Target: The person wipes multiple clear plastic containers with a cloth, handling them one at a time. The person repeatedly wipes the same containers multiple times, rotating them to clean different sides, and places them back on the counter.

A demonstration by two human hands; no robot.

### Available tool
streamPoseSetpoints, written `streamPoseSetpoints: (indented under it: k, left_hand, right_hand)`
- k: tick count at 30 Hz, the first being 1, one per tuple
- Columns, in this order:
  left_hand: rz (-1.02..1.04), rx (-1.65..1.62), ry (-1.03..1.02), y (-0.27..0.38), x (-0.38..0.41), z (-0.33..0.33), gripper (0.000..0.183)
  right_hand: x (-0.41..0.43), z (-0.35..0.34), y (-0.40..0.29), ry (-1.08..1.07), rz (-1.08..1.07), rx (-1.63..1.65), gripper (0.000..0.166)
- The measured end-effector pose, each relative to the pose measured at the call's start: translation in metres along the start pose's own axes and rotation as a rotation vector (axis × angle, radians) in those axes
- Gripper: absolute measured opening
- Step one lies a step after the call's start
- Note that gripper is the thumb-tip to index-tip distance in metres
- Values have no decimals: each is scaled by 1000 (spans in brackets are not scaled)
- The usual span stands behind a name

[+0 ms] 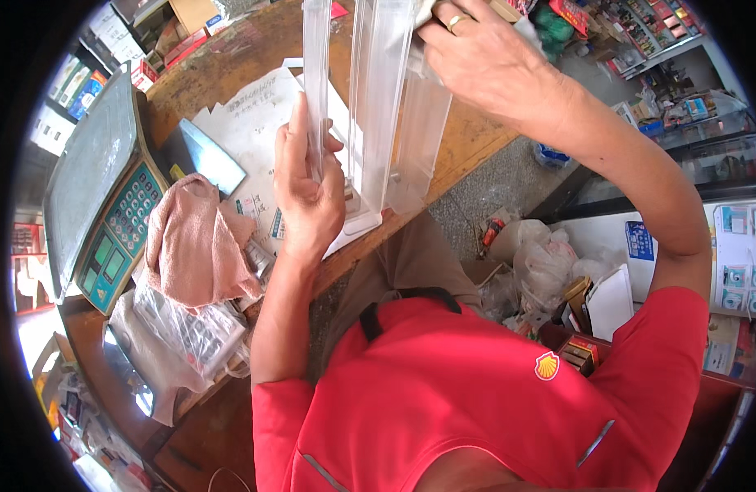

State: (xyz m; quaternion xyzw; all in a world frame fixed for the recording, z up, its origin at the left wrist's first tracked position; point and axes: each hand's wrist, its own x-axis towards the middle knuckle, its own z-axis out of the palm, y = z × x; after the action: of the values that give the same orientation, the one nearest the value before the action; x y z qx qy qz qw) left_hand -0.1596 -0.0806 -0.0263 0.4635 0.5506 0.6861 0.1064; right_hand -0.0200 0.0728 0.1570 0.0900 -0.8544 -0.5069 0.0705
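Note:
An upright rack of clear plastic panels [378,123] stands near the edge of a worn wooden table [476,144]. My left hand [313,194] grips its left-hand panel, with the fingers on both sides of the plastic. At the top right, my right hand [485,58], with a ring on one finger, holds a whitish cloth [405,46] against the rack. The fingertips of that hand are partly hidden at the picture's edge. Beneath the rack lies a large white sheet of paper [255,117] bearing handwriting. The top of the rack runs out of view.
A pink towel [196,240] lies left of my left forearm, beside a weighing scale [119,215]. A plastic-wrapped calculator [196,332] is near the table edge. A dark glossy flat panel [211,157] rests on the paper. Plastic bags [538,264] are heaped at the right.

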Motion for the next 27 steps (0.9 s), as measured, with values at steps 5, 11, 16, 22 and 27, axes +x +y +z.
streamPoseSetpoints:
  k: [5,11,16,22,27]
  left_hand:
    - [38,-5,2,2,4,8,74]
    - [97,88,-56,12,5,8,75]
    - [80,55,-42,1,6,5,75]
    - [66,81,-77,17,6,3,72]
    - [34,32,-58,20,8,11,78]
  right_hand:
    - [-26,34,-70,-223,-88,86,23]
    - [-42,18,-123,-147,-116,482,10]
    - [-26,4,-47,-153,-135,327,7]
    - [-25,-3,24,-16,40,-31,9]
    - [-45,20,-70,-31,50,110,10]
